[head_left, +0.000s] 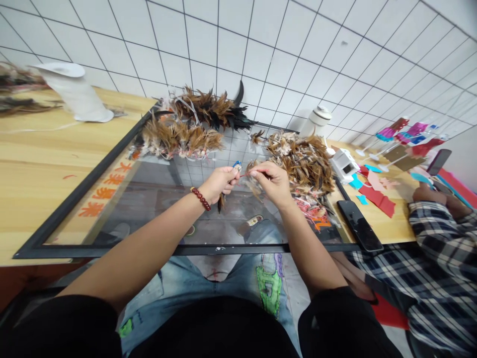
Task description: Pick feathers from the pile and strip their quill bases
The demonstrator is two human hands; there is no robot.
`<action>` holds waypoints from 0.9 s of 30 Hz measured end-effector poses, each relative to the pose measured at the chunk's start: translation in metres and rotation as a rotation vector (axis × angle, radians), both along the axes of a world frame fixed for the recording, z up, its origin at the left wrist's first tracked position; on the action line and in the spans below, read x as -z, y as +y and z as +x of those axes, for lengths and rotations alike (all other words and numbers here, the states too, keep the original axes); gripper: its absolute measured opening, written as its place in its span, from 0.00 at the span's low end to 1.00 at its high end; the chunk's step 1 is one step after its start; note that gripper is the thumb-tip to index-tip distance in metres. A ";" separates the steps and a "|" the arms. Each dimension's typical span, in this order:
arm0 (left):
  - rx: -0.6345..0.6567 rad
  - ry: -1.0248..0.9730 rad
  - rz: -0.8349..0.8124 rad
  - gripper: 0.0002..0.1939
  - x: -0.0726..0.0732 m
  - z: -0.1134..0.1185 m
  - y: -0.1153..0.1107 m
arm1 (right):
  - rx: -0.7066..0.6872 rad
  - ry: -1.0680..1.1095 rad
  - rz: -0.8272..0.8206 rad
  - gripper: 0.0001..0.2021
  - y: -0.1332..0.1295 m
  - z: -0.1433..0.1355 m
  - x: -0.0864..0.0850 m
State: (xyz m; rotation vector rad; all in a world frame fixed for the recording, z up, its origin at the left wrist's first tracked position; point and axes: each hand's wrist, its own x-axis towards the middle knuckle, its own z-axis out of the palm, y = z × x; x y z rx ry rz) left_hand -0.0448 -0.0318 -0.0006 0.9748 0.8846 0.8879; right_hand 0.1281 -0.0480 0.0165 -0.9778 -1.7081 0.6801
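My left hand (pixel 222 183), with a red bead bracelet at its wrist, is closed on a small bundle of feathers (pixel 221 203). Dark feather tips hang below my fingers, and a small blue-topped piece (pixel 237 166) sticks out above my thumb. From it a red thread (pixel 244 174) runs across to my right hand (pixel 273 183), whose thumb and forefinger pinch it. Some blurred pale feathers (pixel 254 186) show between the two hands. Both hands are over the black-framed glass panel (pixel 164 199). Close behind my right hand lies a big heap of brown feathers (pixel 303 159).
Strips of brown and black feathers (pixel 201 112) lie at the panel's back left. A white spool (pixel 74 92) stands on the wooden table (pixel 37 174). To the right are a phone (pixel 359 224), a white device (pixel 343 165), a bottle (pixel 316 121), paper scraps and a person in a checked sleeve (pixel 428 223).
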 end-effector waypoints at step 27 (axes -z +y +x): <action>0.184 -0.127 0.087 0.14 -0.006 0.001 -0.007 | -0.079 0.175 -0.497 0.21 0.017 -0.005 0.023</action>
